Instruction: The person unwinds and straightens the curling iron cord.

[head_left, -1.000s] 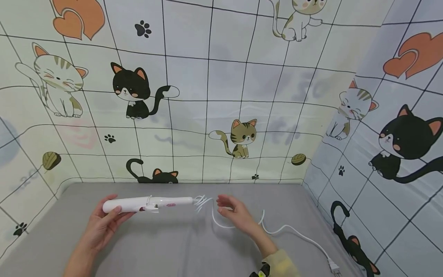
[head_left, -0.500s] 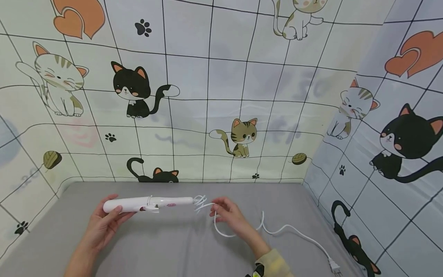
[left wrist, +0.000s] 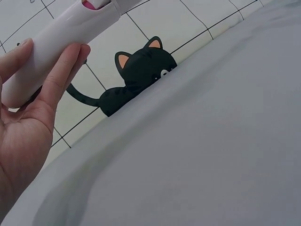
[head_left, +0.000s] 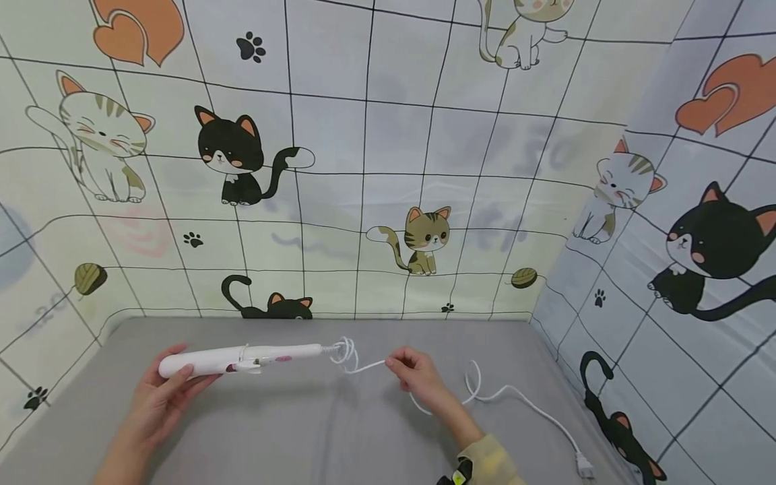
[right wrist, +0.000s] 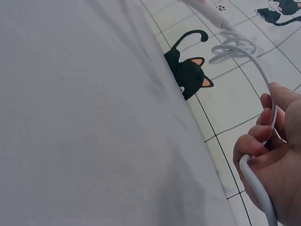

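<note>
My left hand [head_left: 151, 401] grips a white curling iron [head_left: 209, 362] by its thick rounded end, thumb on the near side and fingers behind. It is held nearly level above the table, with small pink marks and a lever midway. From its narrow end runs a white cord [head_left: 368, 366], bunched in loose loops close to the handle. My right hand [head_left: 422, 378] pinches this cord between thumb and forefinger to the right of the loops. In the right wrist view the cord [right wrist: 258, 183] also passes through the curled fingers and across the palm.
The cord's remaining length curves over the grey-covered table [head_left: 291, 431] to a white plug [head_left: 585, 466] near the right edge. White grid-patterned cloth [head_left: 327, 202] with printed cats rises behind the table and along its sides.
My right hand has come to the cord, taken hold of it and drawn it right, stretching the piece beside the loops. My left hand has shifted slightly left with the curling iron.
</note>
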Tool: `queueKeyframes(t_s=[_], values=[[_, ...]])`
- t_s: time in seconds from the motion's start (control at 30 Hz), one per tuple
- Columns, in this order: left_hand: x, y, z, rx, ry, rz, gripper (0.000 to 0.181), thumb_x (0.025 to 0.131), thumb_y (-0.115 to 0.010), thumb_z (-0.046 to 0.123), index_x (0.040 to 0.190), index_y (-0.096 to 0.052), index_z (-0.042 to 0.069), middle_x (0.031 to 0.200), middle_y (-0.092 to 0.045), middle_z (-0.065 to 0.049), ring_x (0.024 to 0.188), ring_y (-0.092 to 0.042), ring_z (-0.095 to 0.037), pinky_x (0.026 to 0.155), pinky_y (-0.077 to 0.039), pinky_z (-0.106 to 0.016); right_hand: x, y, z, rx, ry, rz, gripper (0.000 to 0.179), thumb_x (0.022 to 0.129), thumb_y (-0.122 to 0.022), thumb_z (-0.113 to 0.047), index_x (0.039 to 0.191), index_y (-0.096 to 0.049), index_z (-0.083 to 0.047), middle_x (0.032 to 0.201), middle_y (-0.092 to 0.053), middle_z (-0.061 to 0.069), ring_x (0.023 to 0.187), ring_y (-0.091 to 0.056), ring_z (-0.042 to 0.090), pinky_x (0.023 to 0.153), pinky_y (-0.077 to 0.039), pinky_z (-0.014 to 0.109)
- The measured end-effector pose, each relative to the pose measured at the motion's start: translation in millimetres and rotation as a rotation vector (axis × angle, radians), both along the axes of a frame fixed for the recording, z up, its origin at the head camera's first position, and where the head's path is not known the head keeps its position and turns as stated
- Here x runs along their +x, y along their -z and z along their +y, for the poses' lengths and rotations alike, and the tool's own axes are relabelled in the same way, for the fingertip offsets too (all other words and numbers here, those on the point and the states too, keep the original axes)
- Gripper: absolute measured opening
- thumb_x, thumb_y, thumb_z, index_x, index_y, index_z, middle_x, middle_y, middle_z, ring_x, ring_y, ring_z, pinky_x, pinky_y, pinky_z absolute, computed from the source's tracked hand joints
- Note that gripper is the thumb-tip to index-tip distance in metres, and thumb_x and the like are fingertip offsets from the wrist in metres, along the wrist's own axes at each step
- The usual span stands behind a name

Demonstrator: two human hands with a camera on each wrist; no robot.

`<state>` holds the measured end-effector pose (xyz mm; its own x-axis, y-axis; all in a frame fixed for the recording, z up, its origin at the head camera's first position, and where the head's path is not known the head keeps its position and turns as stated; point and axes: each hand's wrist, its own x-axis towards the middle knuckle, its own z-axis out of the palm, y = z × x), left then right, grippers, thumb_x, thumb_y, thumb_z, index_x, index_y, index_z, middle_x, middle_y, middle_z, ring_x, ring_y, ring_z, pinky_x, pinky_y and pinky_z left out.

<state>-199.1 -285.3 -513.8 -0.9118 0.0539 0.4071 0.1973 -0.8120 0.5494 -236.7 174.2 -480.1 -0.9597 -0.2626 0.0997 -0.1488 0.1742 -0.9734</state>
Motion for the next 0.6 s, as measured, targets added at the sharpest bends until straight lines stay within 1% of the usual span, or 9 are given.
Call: queueKeyframes(t_s=[0.07,0.13,0.27,0.37,0.43,0.47,0.57,0.6], values=[[2.0,-0.7,-2.9,0.018,0.007,-0.001,0.053,0.101,-0.025,-0.024,0.135,-0.056,0.001,0.128,-0.05,-0.017,0.114,-0.067,-0.037,0.095,-0.056,-0.055,-3.3,3.5,3,0.012,0.037,0.007,0.023,0.101,-0.066,-0.014,0.103,-0.064,0.009,0.075,-0.048,-0.001,0.057,-0.041,0.009,0.049,-0.037,0.017],[3.0,-0.9,-5.8,0.046,0.022,0.018,0.053,0.101,-0.023,-0.024,0.136,-0.055,-0.001,0.127,-0.051,-0.017,0.114,-0.066,-0.039,0.095,-0.055,-0.056,-6.8,7.1,7,0.017,0.079,0.009,0.023,0.101,-0.066,-0.014,0.101,-0.065,0.008,0.075,-0.049,-0.001,0.057,-0.041,0.008,0.048,-0.037,0.017],[4.9,0.2,-13.5,0.115,0.032,0.061,0.053,0.101,-0.019,-0.023,0.136,-0.054,-0.004,0.127,-0.054,-0.019,0.114,-0.066,-0.042,0.096,-0.054,-0.058,-11.6,11.2,13,0.04,0.2,0.007,0.02,0.1,-0.068,-0.015,0.099,-0.066,0.005,0.076,-0.05,-0.001,0.057,-0.043,0.009,0.048,-0.038,0.017],[7.0,1.1,-19.8,0.154,0.031,0.064,0.052,0.102,-0.02,-0.023,0.136,-0.055,-0.005,0.126,-0.055,-0.019,0.114,-0.066,-0.044,0.095,-0.054,-0.059,-11.6,11.1,17,0.047,0.281,-0.005,0.017,0.099,-0.069,-0.013,0.097,-0.067,0.004,0.076,-0.05,0.0,0.057,-0.042,0.01,0.047,-0.038,0.018],[8.3,1.6,-23.1,0.16,0.032,0.053,0.051,0.102,-0.021,-0.022,0.136,-0.055,-0.004,0.126,-0.055,-0.019,0.114,-0.065,-0.044,0.095,-0.054,-0.06,-10.3,10.1,19,0.045,0.297,-0.016,0.016,0.099,-0.069,-0.012,0.096,-0.067,0.004,0.075,-0.05,0.0,0.056,-0.042,0.011,0.047,-0.037,0.018],[8.8,1.9,-24.2,0.155,0.033,0.046,0.051,0.102,-0.022,-0.022,0.136,-0.055,-0.004,0.126,-0.055,-0.019,0.114,-0.065,-0.044,0.095,-0.054,-0.06,-9.7,9.7,20,0.047,0.291,-0.019,0.016,0.099,-0.069,-0.011,0.096,-0.067,0.005,0.075,-0.05,0.0,0.056,-0.042,0.011,0.047,-0.037,0.018],[9.7,2.4,-25.7,0.136,0.041,0.031,0.051,0.103,-0.022,-0.021,0.136,-0.055,-0.002,0.127,-0.055,-0.018,0.115,-0.065,-0.043,0.095,-0.054,-0.059,-8.1,8.3,20,0.053,0.25,-0.028,0.015,0.098,-0.068,-0.008,0.098,-0.067,0.007,0.075,-0.052,0.0,0.058,-0.044,0.012,0.049,-0.039,0.018],[9.7,2.6,-25.7,0.134,0.046,0.03,0.051,0.103,-0.022,-0.021,0.136,-0.055,-0.002,0.127,-0.055,-0.018,0.115,-0.065,-0.043,0.096,-0.054,-0.059,-7.3,7.7,20,0.06,0.23,-0.019,0.016,0.099,-0.067,-0.007,0.098,-0.067,0.009,0.075,-0.054,0.001,0.059,-0.047,0.012,0.05,-0.042,0.019]])
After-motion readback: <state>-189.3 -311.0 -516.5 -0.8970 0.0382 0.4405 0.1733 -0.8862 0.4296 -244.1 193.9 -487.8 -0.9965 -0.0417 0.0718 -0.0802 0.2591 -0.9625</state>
